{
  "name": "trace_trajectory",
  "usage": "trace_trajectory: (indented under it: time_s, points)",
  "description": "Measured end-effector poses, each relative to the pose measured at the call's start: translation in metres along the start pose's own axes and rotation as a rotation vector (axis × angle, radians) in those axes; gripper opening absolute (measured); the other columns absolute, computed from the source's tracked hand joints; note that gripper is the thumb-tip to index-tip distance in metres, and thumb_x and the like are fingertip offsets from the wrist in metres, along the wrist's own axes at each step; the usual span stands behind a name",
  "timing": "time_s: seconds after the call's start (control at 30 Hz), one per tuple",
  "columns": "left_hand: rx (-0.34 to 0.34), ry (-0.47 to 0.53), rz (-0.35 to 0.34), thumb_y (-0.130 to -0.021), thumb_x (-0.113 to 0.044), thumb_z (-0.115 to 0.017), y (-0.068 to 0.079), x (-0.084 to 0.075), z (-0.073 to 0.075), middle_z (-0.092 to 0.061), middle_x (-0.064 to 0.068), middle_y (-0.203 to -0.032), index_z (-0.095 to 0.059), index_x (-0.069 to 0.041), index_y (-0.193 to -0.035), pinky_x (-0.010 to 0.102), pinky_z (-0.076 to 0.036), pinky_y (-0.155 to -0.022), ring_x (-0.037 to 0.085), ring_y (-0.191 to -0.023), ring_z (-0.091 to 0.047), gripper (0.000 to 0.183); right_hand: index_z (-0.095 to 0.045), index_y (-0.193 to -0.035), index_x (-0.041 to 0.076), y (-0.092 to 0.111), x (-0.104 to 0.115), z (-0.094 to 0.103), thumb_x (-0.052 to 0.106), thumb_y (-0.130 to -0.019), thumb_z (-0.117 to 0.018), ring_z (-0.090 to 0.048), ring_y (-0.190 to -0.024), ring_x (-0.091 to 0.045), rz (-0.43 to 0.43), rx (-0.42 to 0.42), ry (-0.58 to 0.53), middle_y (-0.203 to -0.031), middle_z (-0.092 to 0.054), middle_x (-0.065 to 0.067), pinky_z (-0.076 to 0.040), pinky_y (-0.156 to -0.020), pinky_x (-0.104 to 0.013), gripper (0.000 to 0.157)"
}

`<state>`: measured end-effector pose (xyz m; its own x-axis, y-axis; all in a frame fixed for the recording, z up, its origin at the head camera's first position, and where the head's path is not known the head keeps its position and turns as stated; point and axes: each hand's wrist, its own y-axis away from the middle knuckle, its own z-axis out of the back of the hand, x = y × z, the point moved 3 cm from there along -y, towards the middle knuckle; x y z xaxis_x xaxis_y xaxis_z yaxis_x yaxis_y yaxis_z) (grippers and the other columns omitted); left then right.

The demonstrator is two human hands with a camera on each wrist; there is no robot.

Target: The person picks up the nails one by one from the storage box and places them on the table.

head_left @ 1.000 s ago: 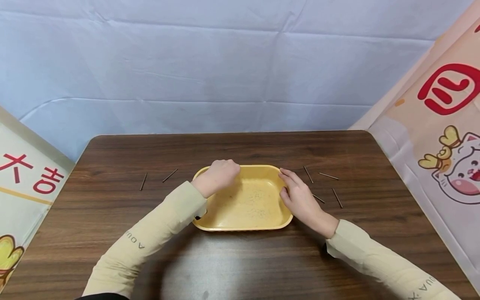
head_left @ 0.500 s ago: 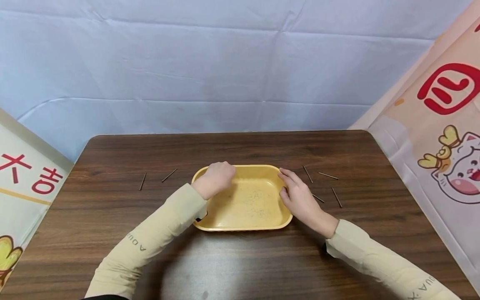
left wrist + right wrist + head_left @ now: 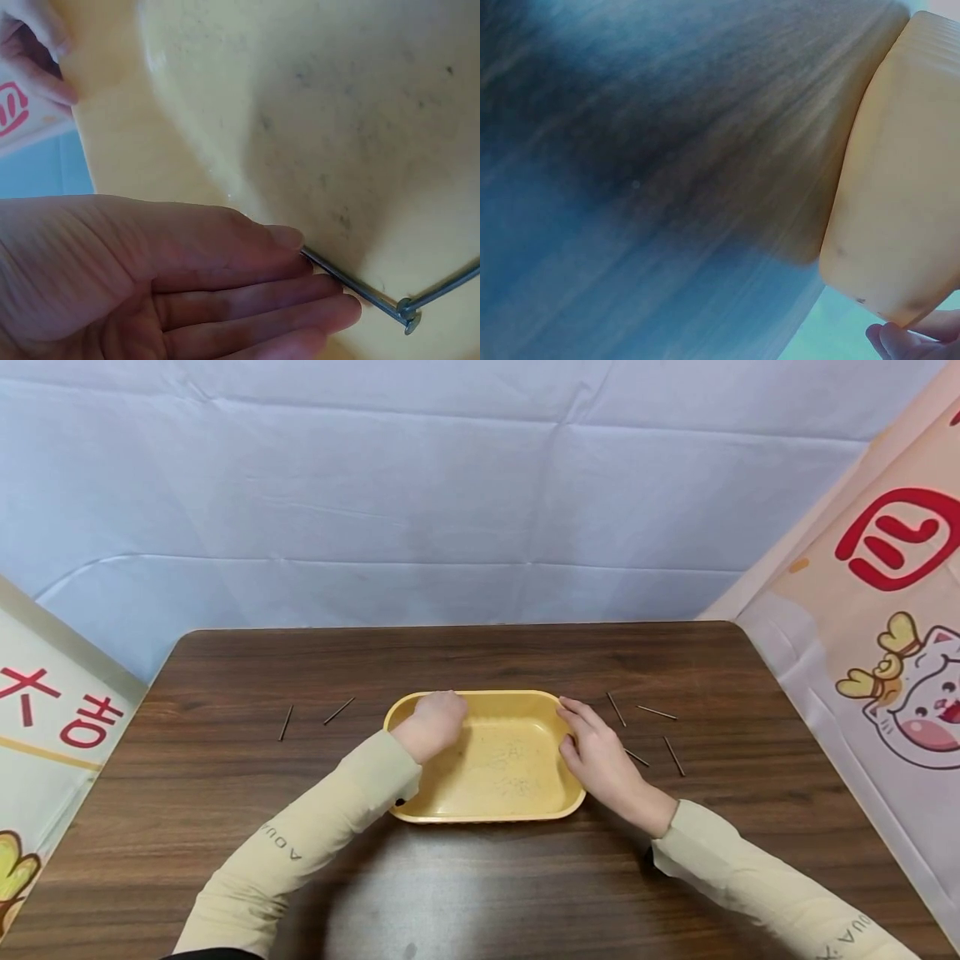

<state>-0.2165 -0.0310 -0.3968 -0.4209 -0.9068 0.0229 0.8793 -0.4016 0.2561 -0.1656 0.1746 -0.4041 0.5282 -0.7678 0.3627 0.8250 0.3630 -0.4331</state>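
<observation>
A yellow plastic tray [image 3: 517, 760] stands on the table, its wall filling one side of the right wrist view. My left hand [image 3: 435, 722] is inside it near the left end. In the left wrist view, thumb and fingers pinch a thin metal nail [image 3: 352, 285], head end pointing away from the hand. Against that head lies the head of a second nail [image 3: 450, 286], running out of frame. My right hand [image 3: 603, 764] holds the tray's right rim, with the fingertips at the far corner. The left hand hides the tray's far left corner in the head view.
On the brown wooden table [image 3: 465, 893], two nails lie left of the tray, one of them a slanted nail [image 3: 339, 711]. Several more lie right of it, including a nail [image 3: 674, 756] beyond the right hand. A pale cloth [image 3: 450, 510] hangs behind the table.
My left hand has moved a little to the left and lower, toward the tray's left end. The right hand, the tray and the nails on the table have stayed put.
</observation>
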Motion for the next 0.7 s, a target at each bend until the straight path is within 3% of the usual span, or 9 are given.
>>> trace_trajectory:
  time_s: [0.17, 0.33, 0.53, 0.7]
  points:
    - [0.019, -0.073, 0.016, -0.086, 0.003, -0.048, -0.0033, -0.0041, -0.0031, -0.064, 0.006, -0.083, -0.058, -0.009, -0.072, 0.032, -0.052, -0.055, 0.020, -0.073, -0.063, 0.021, -0.058, -0.111, -0.013, 0.0002, -0.0004, -0.0004, -0.008, -0.077, -0.054, -0.056, -0.105, -0.031, -0.011, 0.008, 0.001, -0.123, -0.052, -0.020, -0.050, -0.073, -0.035, 0.034]
    - [0.040, -0.144, -0.006, -0.086, -0.007, -0.055, -0.0047, -0.0078, -0.0051, -0.063, 0.005, -0.084, -0.058, -0.011, -0.072, 0.031, -0.051, -0.054, 0.018, -0.073, -0.062, 0.015, -0.058, -0.111, -0.013, 0.0003, -0.0003, -0.0004, -0.007, -0.077, -0.054, -0.055, -0.105, -0.032, -0.003, 0.005, -0.001, -0.123, -0.052, -0.021, -0.050, -0.073, -0.035, 0.034]
    - [0.051, -0.192, -0.026, -0.081, -0.015, -0.064, -0.0061, -0.0083, -0.0077, -0.063, 0.005, -0.085, -0.063, -0.012, -0.076, 0.029, -0.051, -0.053, 0.018, -0.071, -0.061, 0.006, -0.058, -0.110, -0.013, 0.0004, -0.0013, -0.0014, -0.006, -0.077, -0.054, -0.056, -0.103, -0.032, 0.006, -0.002, -0.001, -0.122, -0.052, -0.022, -0.050, -0.071, -0.035, 0.035]
    - [0.073, -0.181, -0.028, -0.081, -0.012, -0.063, -0.0077, -0.0096, -0.0088, -0.064, 0.005, -0.086, -0.064, -0.012, -0.080, 0.030, -0.051, -0.055, 0.016, -0.071, -0.061, 0.002, -0.058, -0.111, -0.013, -0.0004, -0.0007, -0.0010, -0.007, -0.076, -0.054, -0.056, -0.102, -0.030, 0.003, 0.001, -0.003, -0.122, -0.052, -0.021, -0.050, -0.070, -0.033, 0.036]
